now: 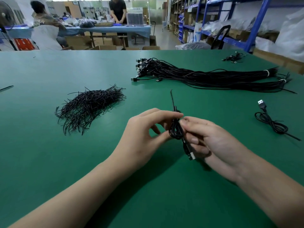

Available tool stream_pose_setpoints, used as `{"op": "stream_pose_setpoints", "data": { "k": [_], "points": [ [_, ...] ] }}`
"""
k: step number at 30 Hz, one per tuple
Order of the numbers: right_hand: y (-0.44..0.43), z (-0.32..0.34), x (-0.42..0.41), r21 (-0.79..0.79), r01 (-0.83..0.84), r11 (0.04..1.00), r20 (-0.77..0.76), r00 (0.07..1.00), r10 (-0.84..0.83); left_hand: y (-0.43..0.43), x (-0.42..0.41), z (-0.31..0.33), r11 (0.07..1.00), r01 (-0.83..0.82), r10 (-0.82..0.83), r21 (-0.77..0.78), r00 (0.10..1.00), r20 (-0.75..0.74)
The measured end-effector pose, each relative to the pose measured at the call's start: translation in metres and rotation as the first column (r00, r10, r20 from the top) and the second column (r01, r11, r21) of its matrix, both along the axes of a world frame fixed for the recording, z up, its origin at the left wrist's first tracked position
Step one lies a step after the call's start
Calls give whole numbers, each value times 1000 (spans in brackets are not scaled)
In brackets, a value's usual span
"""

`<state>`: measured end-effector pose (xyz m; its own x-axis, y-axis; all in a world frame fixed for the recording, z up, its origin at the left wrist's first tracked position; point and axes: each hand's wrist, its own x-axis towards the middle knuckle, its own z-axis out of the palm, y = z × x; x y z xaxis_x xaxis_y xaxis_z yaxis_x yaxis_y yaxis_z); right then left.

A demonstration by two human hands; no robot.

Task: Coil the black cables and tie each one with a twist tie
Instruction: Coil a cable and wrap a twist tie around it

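**Coil in hand, tie going on: handling notes**

- The coiled cable (175, 129) is at lower centre of the frame, held above the tabletop (49, 162).
- The left hand (144, 129) pinches the coil between thumb and fingertips.
- The right hand (213, 139) pinches the same coil near its top, fingertips meeting the left's. I can't tell whether it also has the tie.
- The USB plug (190, 154) hangs below the coil, against the right palm.
- One twist tie (172, 99) sticks straight up out of the coil.
- Handling, as a judgement: the cable is thin, light and limp with some spring, so the loops will likely open if the pinch slackens.
- Grip across the waist of the coil, not at the plug.
- The tie looks like soft wire. It should hold a twist, but it is small and easy to fumble.
- Mid-left is a loose twist tie pile (88, 107), tangled, so one may drag out several.
- At right sits a finished cable (271, 122), well apart from the hands.
- Upper centre to right is the uncoiled cable bundle (205, 76), banded at its right end. A small cable cluster (233, 57) lies beyond it.
- A stray tie (6, 88) is at the left edge.
- Nothing lies between the hands and the pile or the bundle.
- At the top of the frame are two people at another table and shelving at upper right.
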<state>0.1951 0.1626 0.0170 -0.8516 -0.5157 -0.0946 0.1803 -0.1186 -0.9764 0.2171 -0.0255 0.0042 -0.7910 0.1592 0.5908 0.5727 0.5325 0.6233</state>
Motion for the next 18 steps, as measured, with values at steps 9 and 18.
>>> {"op": "stream_pose_setpoints", "data": {
  "k": [9,18],
  "points": [
    [-5,2,4,135,106,985,-358,932,-51,2,1,2,982,-12,-28,187,978,208],
    [-4,3,7,337,418,844,-834,549,61,5,4,8,824,-5,-259,567,886,384]
  ]
}}
